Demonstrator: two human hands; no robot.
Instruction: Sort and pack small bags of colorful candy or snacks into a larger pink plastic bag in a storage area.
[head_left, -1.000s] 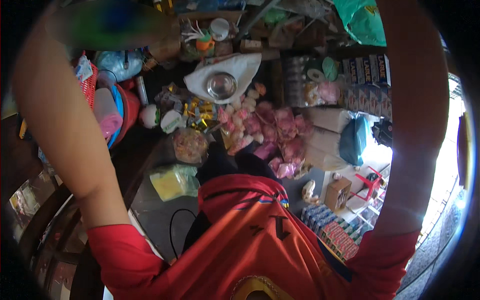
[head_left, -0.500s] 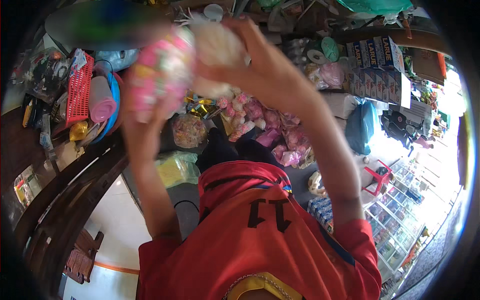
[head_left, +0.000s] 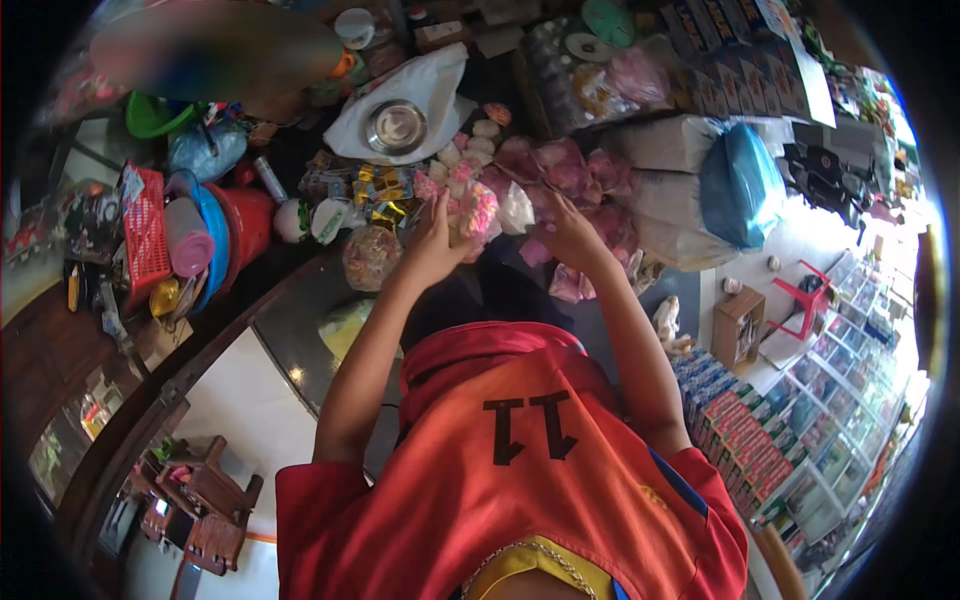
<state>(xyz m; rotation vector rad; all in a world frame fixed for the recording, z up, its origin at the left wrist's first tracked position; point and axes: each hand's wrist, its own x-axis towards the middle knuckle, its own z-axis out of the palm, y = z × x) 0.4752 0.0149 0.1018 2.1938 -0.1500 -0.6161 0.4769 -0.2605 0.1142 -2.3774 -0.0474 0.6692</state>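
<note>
My left hand is closed around the lower left side of a rounded pink-and-white patterned bundle, whose contents I cannot make out. Just right of it sits a crumpled white plastic bag, between my two hands. My right hand has its thumb and fingers apart, beside the white bag and over several pink plastic bags; its fingertips are partly lost against them. Small pink and whitish bundles lie beyond my left hand. A clear bag of mixed small pieces rests left of my left wrist.
A round metal bowl stands on white plastic beyond my hands. Gold-wrapped packets lie left of the pile. Farther left are a red basket and blue and red basins. White sacks and a blue bag stand right.
Both hands have come down from high in front, where they held a pink patterned bundle and a whitish bag. They are now low over the pink pile, and the view has shifted.
</note>
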